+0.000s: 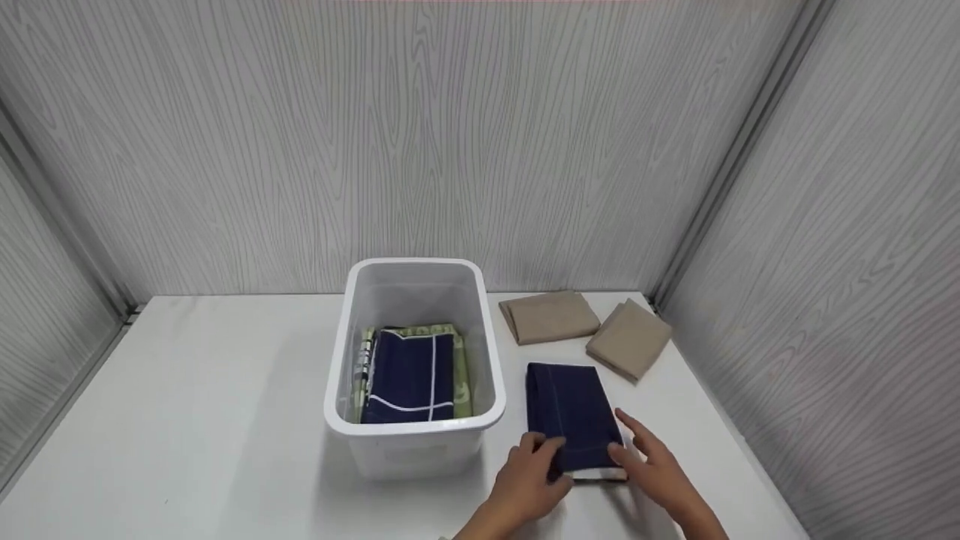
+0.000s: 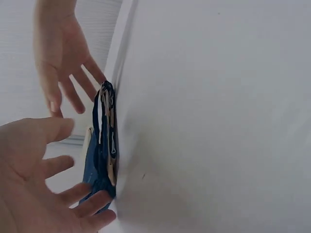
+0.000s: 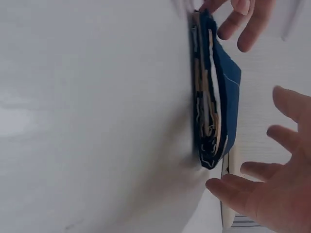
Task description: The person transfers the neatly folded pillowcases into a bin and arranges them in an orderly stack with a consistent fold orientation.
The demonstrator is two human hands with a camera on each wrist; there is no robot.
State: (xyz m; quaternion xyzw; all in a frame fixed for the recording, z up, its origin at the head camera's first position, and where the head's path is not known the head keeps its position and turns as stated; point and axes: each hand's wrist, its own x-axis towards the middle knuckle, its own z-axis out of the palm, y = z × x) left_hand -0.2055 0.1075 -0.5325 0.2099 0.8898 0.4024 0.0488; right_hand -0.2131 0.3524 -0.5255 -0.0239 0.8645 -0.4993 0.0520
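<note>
A folded navy cloth [image 1: 581,412] is flanked by left hand [image 1: 527,478] and right hand [image 1: 654,466], fingers loosely spread, nothing clasped; likely light and soft, best gripped at both sides

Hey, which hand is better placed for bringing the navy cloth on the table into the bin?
Probably the left hand: it is on the side of the navy cloth nearer the white bin, while the right hand is on the far side.
</note>
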